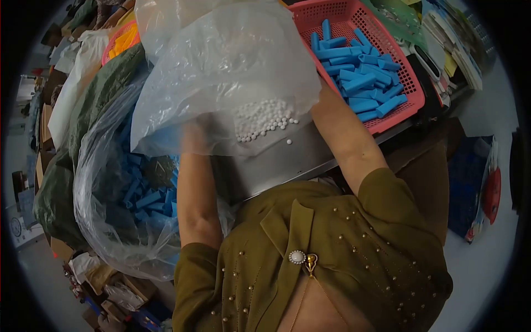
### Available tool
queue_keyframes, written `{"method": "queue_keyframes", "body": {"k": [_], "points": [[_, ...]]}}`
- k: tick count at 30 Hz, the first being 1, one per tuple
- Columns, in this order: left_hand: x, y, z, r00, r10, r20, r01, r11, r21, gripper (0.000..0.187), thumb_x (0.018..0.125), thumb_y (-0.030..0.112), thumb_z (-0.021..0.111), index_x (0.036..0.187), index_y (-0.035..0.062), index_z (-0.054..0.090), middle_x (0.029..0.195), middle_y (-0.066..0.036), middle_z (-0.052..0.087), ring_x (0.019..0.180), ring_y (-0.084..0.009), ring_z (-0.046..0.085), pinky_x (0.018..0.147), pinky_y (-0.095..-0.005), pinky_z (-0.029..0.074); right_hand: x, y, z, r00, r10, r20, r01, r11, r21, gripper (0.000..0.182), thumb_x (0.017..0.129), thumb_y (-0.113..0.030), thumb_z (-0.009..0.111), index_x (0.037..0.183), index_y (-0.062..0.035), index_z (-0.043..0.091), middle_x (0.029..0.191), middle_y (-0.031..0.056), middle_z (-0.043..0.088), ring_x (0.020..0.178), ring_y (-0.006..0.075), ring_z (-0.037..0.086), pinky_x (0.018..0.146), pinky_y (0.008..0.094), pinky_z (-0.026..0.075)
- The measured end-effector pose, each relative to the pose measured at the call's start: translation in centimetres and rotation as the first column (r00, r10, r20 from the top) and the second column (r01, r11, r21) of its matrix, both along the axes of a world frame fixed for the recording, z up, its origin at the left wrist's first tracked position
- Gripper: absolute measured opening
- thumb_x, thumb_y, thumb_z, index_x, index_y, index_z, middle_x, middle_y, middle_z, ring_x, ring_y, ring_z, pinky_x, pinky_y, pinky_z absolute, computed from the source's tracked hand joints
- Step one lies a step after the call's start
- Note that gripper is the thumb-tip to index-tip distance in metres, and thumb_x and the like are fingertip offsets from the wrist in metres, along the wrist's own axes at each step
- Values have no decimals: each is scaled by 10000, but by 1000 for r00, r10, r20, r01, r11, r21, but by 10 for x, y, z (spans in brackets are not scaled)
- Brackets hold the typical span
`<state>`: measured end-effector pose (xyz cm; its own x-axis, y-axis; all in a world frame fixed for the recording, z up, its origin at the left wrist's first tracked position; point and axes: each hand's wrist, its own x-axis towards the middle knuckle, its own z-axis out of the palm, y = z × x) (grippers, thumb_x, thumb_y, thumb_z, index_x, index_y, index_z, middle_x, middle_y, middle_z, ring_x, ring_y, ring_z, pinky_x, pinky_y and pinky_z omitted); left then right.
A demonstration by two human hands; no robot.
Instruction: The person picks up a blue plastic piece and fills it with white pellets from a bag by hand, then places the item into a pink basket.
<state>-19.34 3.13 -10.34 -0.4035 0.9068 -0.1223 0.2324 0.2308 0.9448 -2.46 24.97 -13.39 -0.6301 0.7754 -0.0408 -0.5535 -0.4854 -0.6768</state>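
The person is holding up a clear plastic bag [221,72] over the desk [287,160], and a cluster of small white beads [263,119] is lying in its lower fold, just above the desk's metal surface. The left hand [193,138] is showing only as a blur through the plastic at the bag's lower edge; the right hand [319,94] is hidden behind the bag's right side, so whether either grip is closed on the film cannot be told, though both are evidently supporting it. In my judgement the step in hand is the handling of the bead bag, either tipping or opening it; the next move is calling for a controlled tilt, since loose beads would roll freely on the smooth desk. To the right a pink basket [412,94] is holding blue tubes [359,72], near the bag. To the left a large clear sack [121,193] is containing more blue pieces, beside green sacking. Papers and clutter are crowding the room's edges.
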Motion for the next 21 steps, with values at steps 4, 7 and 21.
{"method": "queue_keyframes", "body": {"k": [4, 7, 21], "points": [[-5, -55, -46, 778, -128, 615, -208, 872, 444, 355, 909, 206, 511, 1212, 43, 598, 1227, -125, 596, 1084, -302, 574, 999, -400, 425, 45, -10, 26, 967, -136, 216, 42, 919, 393, 80, 770, -54, 662, 838, -24, 631, 730, 51, 619, 642, 167, 607, 540, 281, 469], [-7, -89, 3, 728, 78, -681, -33, 996, 78, 292, 924, 163, 533, 1168, 22, 608, 1116, -138, 633, 951, -192, 610, 783, -293, 502, 79, -34, 55, 903, -289, 318, 9, 751, 660, 89, 773, -57, 664, 847, -16, 634, 727, 53, 620, 649, 169, 613, 544, 283, 470], [199, -120, 93, 288, -119, -950, 243, 969, -48, 284, 739, 53, 642, 1021, 81, 634, 1079, -66, 605, 1130, -258, 534, 1006, -518, 355, 207, -136, 108, 622, -755, 208, -185, 117, 976, 402, 726, -48, 719, 1102, -2, 585, 718, 134, 611, 663, 387, 592, 640, 419, 501]]}}
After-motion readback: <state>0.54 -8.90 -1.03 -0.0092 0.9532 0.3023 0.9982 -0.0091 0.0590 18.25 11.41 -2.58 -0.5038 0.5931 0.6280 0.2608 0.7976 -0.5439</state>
